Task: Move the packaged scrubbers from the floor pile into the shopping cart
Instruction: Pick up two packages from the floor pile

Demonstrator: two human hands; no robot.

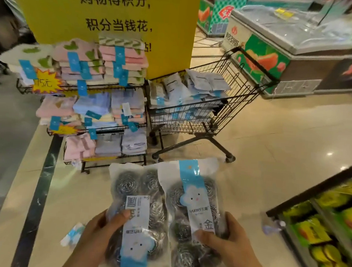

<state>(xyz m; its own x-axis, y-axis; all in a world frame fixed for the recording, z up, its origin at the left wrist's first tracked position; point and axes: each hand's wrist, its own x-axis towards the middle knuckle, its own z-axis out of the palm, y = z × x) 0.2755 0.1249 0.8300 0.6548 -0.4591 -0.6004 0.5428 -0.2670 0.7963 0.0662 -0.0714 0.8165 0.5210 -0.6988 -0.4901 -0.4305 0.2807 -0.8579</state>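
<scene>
Hands [97,232] [231,245] gripping scrubber packs [194,208]

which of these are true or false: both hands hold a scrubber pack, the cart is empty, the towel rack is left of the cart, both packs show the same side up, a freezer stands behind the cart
1. Both hands hold a scrubber pack. True: the left hand grips the left pack and the right hand grips the right pack.
2. The cart is empty. False: packs are already piled in its basket.
3. The towel rack is left of the cart. True.
4. Both packs show the same side up. False: the cloud logo sits at the near end of the left pack and toward the far end of the right one.
5. A freezer stands behind the cart. True.
</scene>
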